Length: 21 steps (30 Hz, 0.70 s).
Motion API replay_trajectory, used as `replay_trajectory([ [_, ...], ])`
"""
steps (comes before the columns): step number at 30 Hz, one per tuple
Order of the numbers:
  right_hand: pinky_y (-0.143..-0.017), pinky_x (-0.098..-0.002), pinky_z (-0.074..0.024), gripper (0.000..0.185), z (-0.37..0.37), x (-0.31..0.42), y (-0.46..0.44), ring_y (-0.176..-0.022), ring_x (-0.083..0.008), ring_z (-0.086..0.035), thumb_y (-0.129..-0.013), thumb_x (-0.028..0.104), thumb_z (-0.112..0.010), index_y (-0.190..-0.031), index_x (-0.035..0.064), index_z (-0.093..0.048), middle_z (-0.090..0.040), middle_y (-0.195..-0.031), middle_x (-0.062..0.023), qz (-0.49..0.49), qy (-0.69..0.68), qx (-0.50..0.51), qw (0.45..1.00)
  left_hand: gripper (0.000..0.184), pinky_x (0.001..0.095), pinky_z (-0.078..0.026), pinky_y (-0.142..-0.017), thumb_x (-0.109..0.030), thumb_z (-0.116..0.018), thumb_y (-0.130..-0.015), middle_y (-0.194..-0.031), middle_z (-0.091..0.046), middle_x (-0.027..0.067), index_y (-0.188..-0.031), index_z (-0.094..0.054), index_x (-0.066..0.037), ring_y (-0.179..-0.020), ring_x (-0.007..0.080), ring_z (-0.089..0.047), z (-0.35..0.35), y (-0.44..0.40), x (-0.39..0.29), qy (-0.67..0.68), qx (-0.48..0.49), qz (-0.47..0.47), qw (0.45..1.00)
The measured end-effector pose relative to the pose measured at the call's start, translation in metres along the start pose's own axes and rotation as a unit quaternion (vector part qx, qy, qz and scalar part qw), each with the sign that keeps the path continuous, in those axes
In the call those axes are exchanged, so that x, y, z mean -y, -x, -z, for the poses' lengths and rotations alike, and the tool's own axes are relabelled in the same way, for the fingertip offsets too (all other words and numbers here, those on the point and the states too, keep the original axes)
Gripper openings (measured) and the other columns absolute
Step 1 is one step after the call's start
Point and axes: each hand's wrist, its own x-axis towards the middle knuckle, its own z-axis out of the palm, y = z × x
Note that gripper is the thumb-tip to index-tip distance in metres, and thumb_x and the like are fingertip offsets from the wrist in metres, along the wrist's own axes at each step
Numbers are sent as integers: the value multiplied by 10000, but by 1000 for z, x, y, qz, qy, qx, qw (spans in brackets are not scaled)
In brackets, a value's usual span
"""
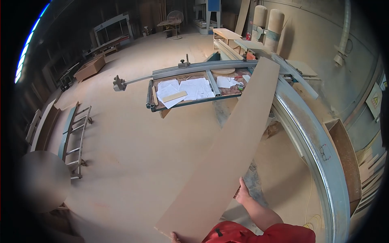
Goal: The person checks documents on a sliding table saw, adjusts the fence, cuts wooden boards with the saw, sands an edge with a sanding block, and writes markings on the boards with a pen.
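Hands and board beside a long metal bed, seen from above. At the bottom edge the left hand (174, 238) was largely cut off by the frame; its grip, with a digit at the near end, seemed to hold the board (227, 158). The right hand (244, 195) held the board's right edge in a closed grip, its fingers partly hidden by the board. Red clothing (235, 233) bordered the near end. The board extended away from the body, its far end overlapping the metal bed (310, 117); any contact beneath was concealed. Spectacles (324, 152) lay on that bed. At lower left, a blurred patch (44, 182) masked part of the scene beside a ladder-like frame (73, 150). Beyond, a counter (198, 101) carried overlapping papers (196, 87), their marks illegible, with a pale strip (175, 96) across them. Farther back stood two tall bags (274, 24) and a fan (175, 16), the background dim.
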Motion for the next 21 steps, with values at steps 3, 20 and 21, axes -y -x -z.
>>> replay_trajectory([
  [3, -1123, -539, -517, 903, -64, 4, -17, -1428, -282, -545, -946, 761, -659, -1526, 83, -521, -581, -1533, -102, 6, 97, -30, 995, 741, 467, -538, -1051, -551, -631, -1060, -1348, -661, 238, -1436, -537, 80, -1258, 337, -646, 31, -9, -76, -24, -30, -15, 999],
  [20, -1139, -484, -512, 869, -477, -129, 81, -1421, -286, -574, -935, 533, -836, -1565, 38, -500, -587, -1561, -106, 69, 25, -136, 988, 677, 405, -578, -1002, -512, -664, -1054, -1265, -716, 234, -1372, -639, 85, -1181, 291, -683, 268, -113, -500, -147, -43, -183, 971],
  [21, -1125, -481, -524, 821, -492, -125, 70, -1394, -284, -592, -949, 511, -827, -1547, 44, -513, -602, -1534, -104, 74, -5, -100, 992, 669, 408, -577, -1004, -507, -657, -1059, -1274, -712, 232, -1378, -637, 81, -1181, 289, -681, 272, -129, -521, -143, -35, -193, 970],
])
